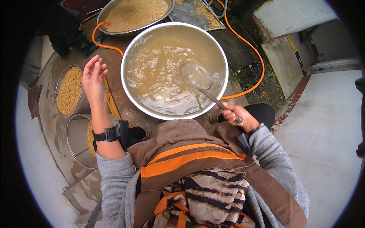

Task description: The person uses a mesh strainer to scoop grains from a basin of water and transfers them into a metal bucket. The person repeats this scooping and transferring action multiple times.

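A wide metal basin (124, 82) of murky brown water (159, 65) sits before me, its surface rippled and glinting. My right hand (238, 115) grips the handle of a round, long-handled strainer or ladle (195, 74). The round head lies over the right part of the water; whether it is dipped in is hard to tell. The handle crosses the basin's near right rim. My left hand (95, 78) is raised left of the basin, palm partly up, fingers loosely bent and holding nothing.
Behind stands another metal basin (172, 8) full of grain (137, 14). An orange hose (261, 72) passes beneath my basin. Two metal buckets (58, 85) (70, 142) with grain stand at left. A person's boots (85, 47) are at upper left. A wet tray (188, 15) lies at the back.
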Tool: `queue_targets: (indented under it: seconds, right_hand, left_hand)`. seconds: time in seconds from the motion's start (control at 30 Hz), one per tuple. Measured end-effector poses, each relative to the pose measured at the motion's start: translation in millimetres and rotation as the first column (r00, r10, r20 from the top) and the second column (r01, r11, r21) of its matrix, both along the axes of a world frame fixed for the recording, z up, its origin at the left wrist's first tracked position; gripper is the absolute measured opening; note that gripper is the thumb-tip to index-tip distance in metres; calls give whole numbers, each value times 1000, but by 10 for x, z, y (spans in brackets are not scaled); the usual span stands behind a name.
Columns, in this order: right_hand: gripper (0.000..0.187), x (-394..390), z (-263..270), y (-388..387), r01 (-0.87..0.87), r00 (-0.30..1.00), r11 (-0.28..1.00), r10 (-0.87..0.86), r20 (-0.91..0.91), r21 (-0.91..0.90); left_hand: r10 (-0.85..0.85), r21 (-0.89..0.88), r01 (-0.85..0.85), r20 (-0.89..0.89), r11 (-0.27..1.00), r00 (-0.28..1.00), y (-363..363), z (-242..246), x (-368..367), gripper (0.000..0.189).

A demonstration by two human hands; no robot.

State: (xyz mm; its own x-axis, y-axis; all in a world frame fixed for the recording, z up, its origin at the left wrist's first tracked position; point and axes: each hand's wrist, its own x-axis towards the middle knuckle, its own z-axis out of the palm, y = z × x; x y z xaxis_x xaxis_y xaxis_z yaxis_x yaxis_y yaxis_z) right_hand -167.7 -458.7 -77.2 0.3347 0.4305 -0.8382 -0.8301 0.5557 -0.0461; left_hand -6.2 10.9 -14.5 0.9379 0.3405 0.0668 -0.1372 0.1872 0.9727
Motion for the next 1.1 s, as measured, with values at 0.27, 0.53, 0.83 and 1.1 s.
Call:
queue_targets:
  seconds: [0.27,0.53,0.83,1.1]
  right_hand:
    - [13,804,90,-171,8,923,907,155,353,-421]
    - [46,2340,208,-666,283,660,740,312,683,-611]
    - [64,4119,-829,-617,477,655,-468,754,-54,-744]
    - [56,4554,-1727,-612,154,647,-381,737,-198,-912]
  left_hand:
    - [-39,54,42,-56,998,998,-163,-64,112,29]
    - [-83,101,96,-125,990,989,-473,-96,212,28]
    - [-29,188,72,-225,980,974,-703,-189,317,23]
    - [34,186,14,-255,983,966,-726,-193,373,23]
